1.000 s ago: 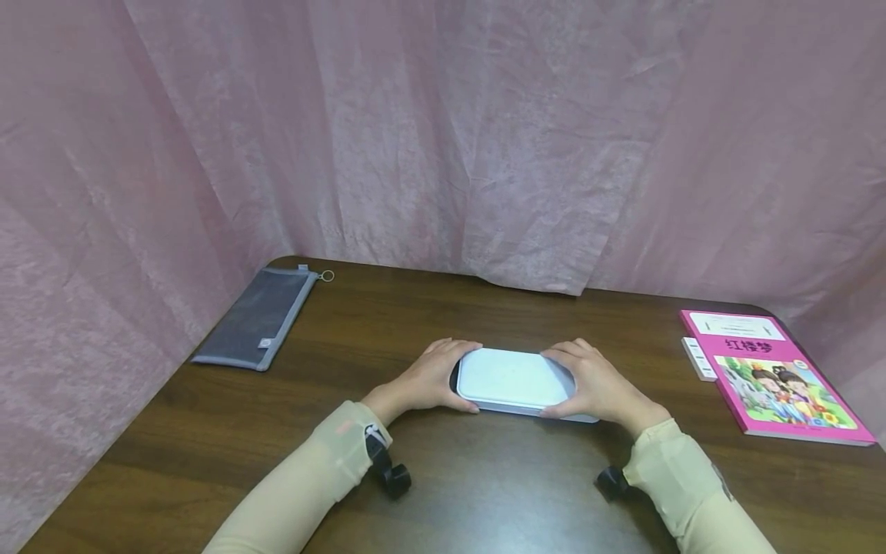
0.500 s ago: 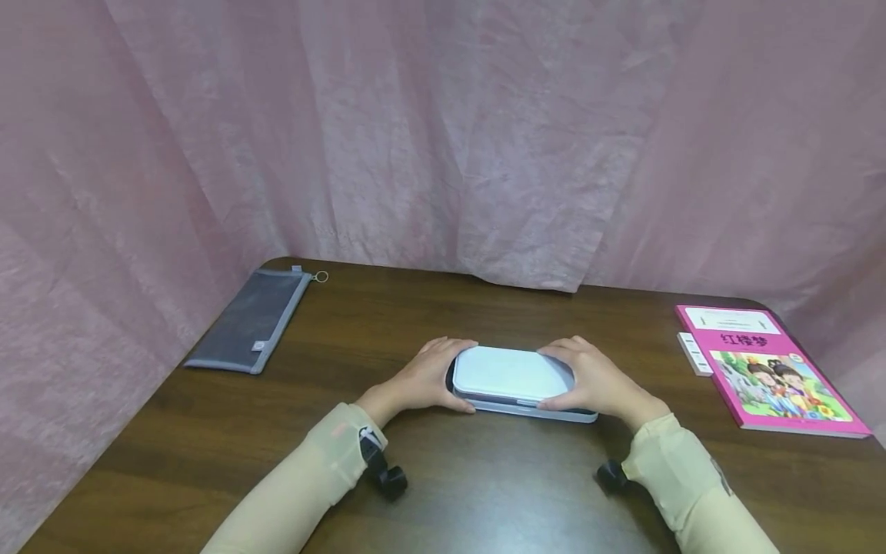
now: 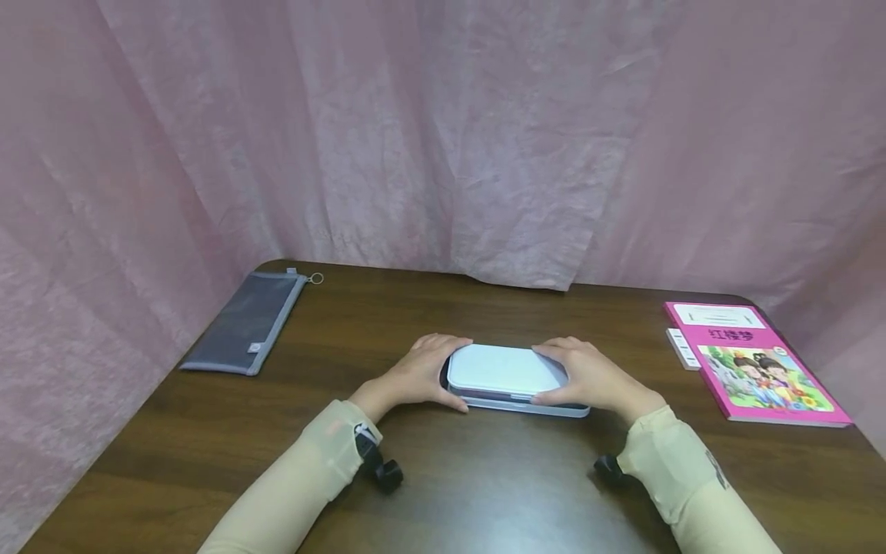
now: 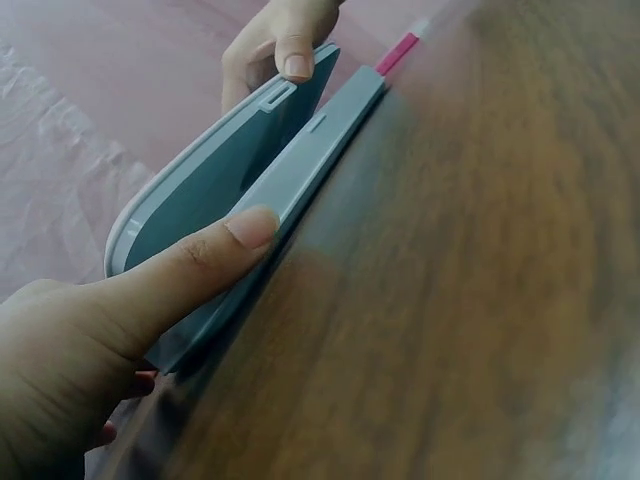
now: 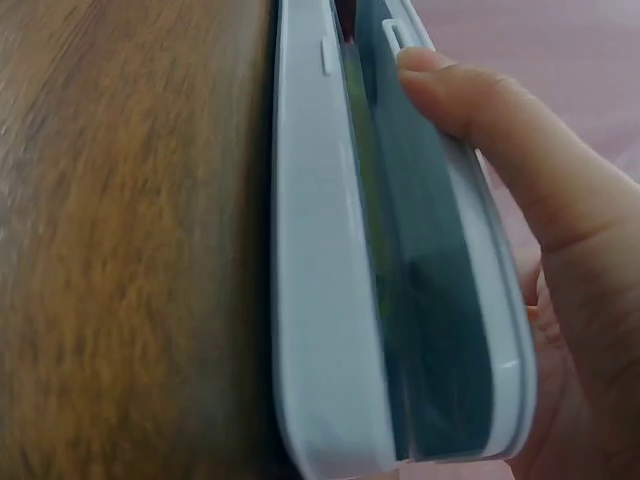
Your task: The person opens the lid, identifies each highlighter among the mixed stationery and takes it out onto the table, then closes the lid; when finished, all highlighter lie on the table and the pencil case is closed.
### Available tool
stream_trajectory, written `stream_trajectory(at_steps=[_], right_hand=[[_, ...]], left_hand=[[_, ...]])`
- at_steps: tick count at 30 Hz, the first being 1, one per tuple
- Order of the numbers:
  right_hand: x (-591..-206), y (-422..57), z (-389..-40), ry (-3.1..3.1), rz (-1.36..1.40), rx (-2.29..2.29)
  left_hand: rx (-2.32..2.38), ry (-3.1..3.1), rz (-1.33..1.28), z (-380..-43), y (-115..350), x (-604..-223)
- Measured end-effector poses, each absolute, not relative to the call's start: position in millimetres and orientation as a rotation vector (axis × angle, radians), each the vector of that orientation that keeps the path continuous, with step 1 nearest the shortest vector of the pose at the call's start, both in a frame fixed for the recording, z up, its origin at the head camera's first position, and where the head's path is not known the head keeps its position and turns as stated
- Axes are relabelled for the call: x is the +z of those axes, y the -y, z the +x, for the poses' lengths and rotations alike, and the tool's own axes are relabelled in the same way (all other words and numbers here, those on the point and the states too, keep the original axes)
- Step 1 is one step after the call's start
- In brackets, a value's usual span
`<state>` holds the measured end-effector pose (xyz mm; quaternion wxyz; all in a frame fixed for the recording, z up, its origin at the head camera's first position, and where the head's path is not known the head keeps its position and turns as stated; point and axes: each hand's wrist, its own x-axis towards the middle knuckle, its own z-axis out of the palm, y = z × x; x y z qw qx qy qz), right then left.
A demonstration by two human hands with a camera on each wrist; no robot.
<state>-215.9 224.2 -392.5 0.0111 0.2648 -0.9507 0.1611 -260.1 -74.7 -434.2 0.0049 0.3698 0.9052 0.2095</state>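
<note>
A case (image 3: 509, 374) with its lid (image 3: 507, 365) partly raised on the table (image 3: 498, 492)

The case is pale and long, and it lies near the middle of the wooden table, between the two hands of a person. The left hand (image 3: 428, 372) grasps the case at its left end; in the left wrist view its thumb (image 4: 205, 252) presses on the front wall of the base (image 4: 315, 150), and the other fingers are mostly hidden. The right hand (image 3: 587, 375) grasps the lid near its right end, with the thumb (image 5: 500, 115) on the front edge, just beside a small latch (image 5: 393, 33). A gap is open along the front, between the lid and the base. Inside, a yellow-green strip (image 5: 370, 185) shows, but it is too dim for me to tell what it is.

A grey pouch (image 3: 244, 319) with a ring (image 3: 316, 278) lies well apart, at the far left of the table. At the far right there is a pink book (image 3: 734, 335), and a white block (image 3: 682, 350) is at its left edge; I cannot tell whether the book covers a part of it. Behind the table hangs a pink curtain (image 3: 429, 138).
</note>
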Motion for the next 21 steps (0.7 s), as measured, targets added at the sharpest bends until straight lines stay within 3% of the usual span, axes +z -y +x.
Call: stream_trajectory(at_steps=[21], right_hand=[[-363.1, -212.1, -196.3, 2.74, 0.88, 0.228]], left_hand=[[0.692, -2.927, 1.113, -257.0, 87.1, -433.0]])
